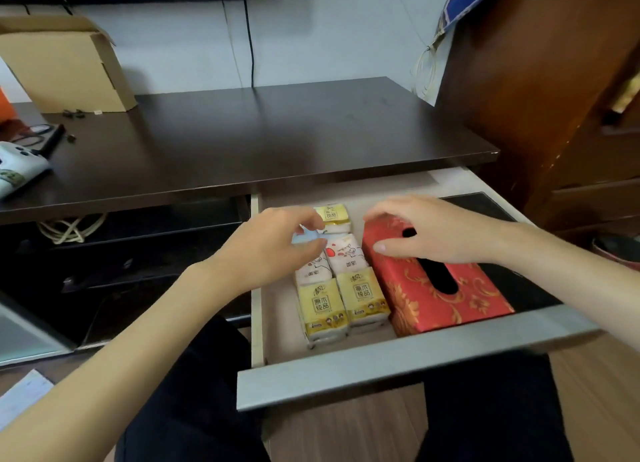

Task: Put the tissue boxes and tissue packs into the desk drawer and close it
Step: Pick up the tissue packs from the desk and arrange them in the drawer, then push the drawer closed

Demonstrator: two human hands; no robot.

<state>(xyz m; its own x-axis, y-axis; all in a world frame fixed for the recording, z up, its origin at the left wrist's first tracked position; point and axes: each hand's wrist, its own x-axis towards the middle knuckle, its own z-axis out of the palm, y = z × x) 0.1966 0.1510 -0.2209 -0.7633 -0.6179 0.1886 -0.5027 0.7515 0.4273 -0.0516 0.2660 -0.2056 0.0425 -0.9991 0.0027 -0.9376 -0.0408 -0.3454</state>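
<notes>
Head view: the drawer stands pulled out from under the right end of the desk, its grey front panel nearest the person.

Inside, a red box with gold pattern and a dark oval slot lies along the drawer's right half, slightly askew, its near end close to the front panel. Left of it, tissue packs lie in two columns. Two yellow packs sit side by side nearest the front panel. Behind them come two white packs with cartoon prints, the left one partly hidden by the left hand. One more yellow pack lies at the far end of the right column, beside the box's far corner.

The left hand is over the left column's far end, fingers and thumb pinched on a small blue-and-white pack, mostly hidden; whether it rests on the drawer floor cannot be told. The right hand lies on the far end of the red box, fingers spread and curved over its top, thumb on the left edge.

On the desk's far left corner stands an open carton; a white controller lies at the left edge. The desk's right half is bare.
</notes>
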